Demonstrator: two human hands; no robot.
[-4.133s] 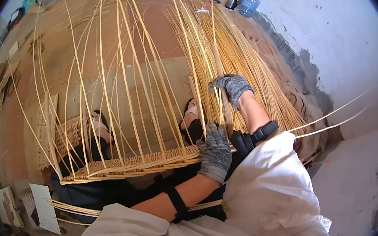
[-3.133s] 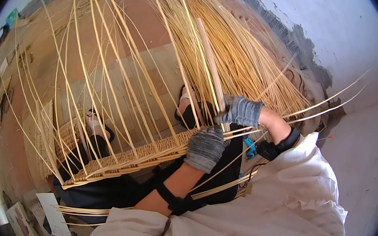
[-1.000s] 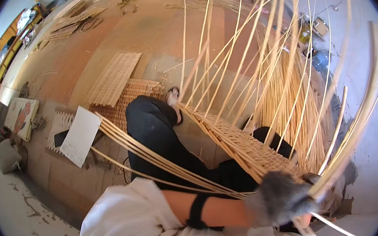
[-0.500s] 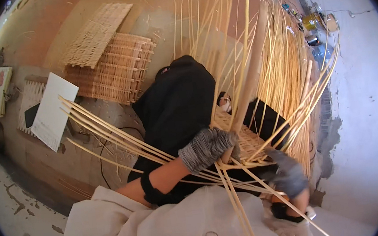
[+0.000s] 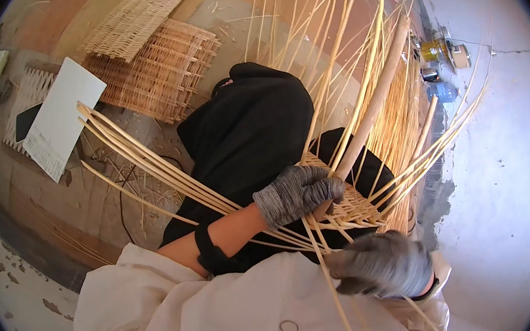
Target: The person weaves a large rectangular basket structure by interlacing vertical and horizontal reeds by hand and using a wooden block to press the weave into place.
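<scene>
In a grey knitted glove, my left hand (image 5: 298, 194) is closed round the lower part of a thick wooden stick (image 5: 377, 87), which slants up to the right. Just beside it lies a partly woven wicker panel (image 5: 351, 208) across my dark-clothed lap. Long pale rods (image 5: 161, 171) fan out from its edge to the left, right and toward me. My right hand (image 5: 384, 263), gloved too, is below the panel's near edge, over a rod that runs toward the lower right. Motion smears its fingers, so its grip is unclear.
Two finished wicker panels (image 5: 159, 69) lie at the far left, near a white sheet (image 5: 66, 116) and a dark phone-like slab (image 5: 26, 121). A large heap of rods (image 5: 397, 124) stretches along the right. By the wall stand a blue water bottle (image 5: 443, 91) and a yellow container (image 5: 433, 50).
My right hand has moved down and left, away from the panel's right side. The stick leans further right, my left hand still round it. The whole view has shifted slightly.
</scene>
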